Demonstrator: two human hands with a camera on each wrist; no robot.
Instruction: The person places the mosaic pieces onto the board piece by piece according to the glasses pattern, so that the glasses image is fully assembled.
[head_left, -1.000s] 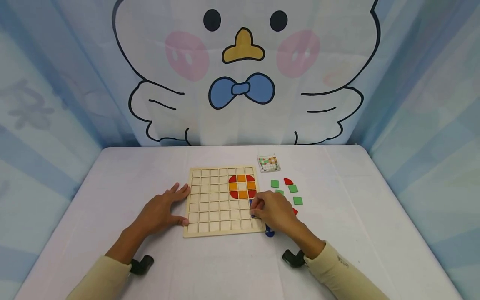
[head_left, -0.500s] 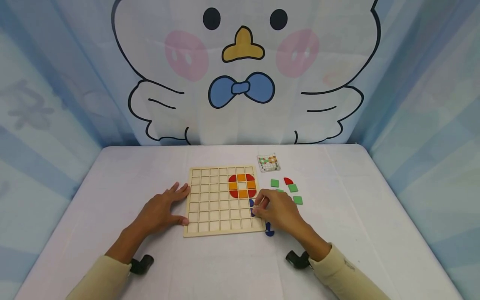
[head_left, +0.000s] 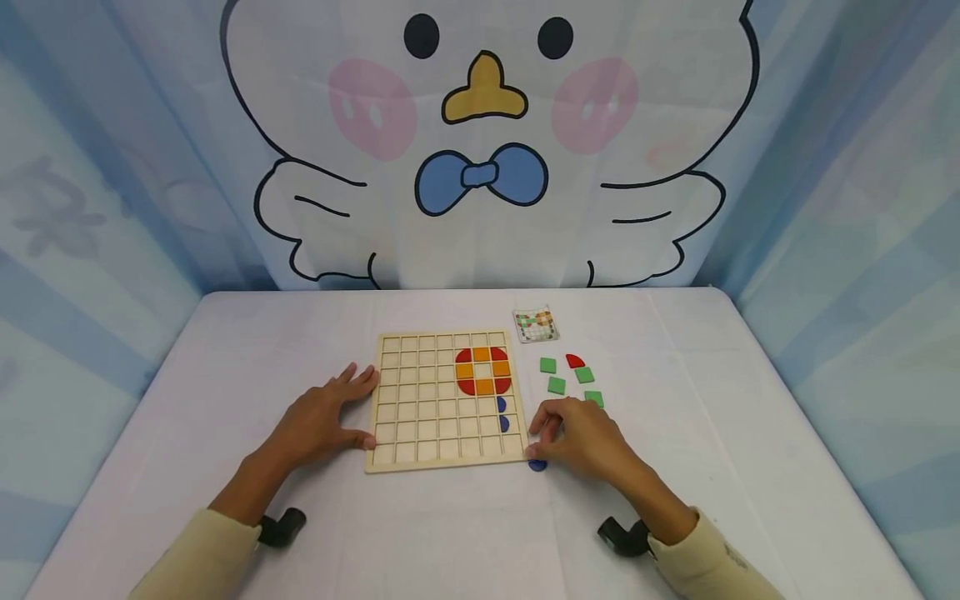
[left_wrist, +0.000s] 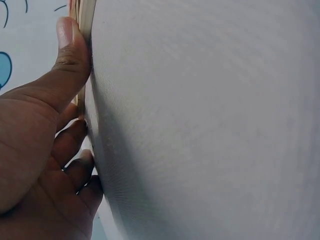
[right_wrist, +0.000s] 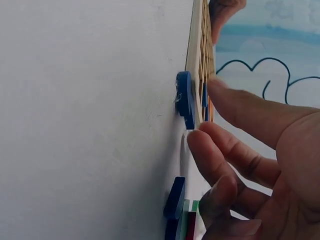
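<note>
My left hand (head_left: 318, 429) rests at the left edge of the wooden grid board (head_left: 427, 429), fingers spread and thumb (left_wrist: 75, 57) against its side. Red quarter-round tiles (head_left: 502, 385) and orange square tiles (head_left: 481, 354) form a ring on the board. Below them two blue half-round tiles (head_left: 504, 424) lie in the right-hand cells. My right hand (head_left: 581, 437) is at the board's lower right corner, thumb and fingers apart, close around a blue tile (right_wrist: 185, 97) beside the board's edge. In the head view this hand partly covers a loose blue tile (head_left: 537, 466).
Right of the board lie several green square tiles (head_left: 556, 386) and a red quarter-round tile (head_left: 574, 361). A small pattern card (head_left: 536, 325) sits behind them. More blue tiles (right_wrist: 175, 197) show low in the right wrist view. A printed curtain (head_left: 480, 242) borders the white table (head_left: 450, 533).
My right hand has left the two blue tiles on the board and moved down and right to the loose blue tile by the corner. My left hand stays put.
</note>
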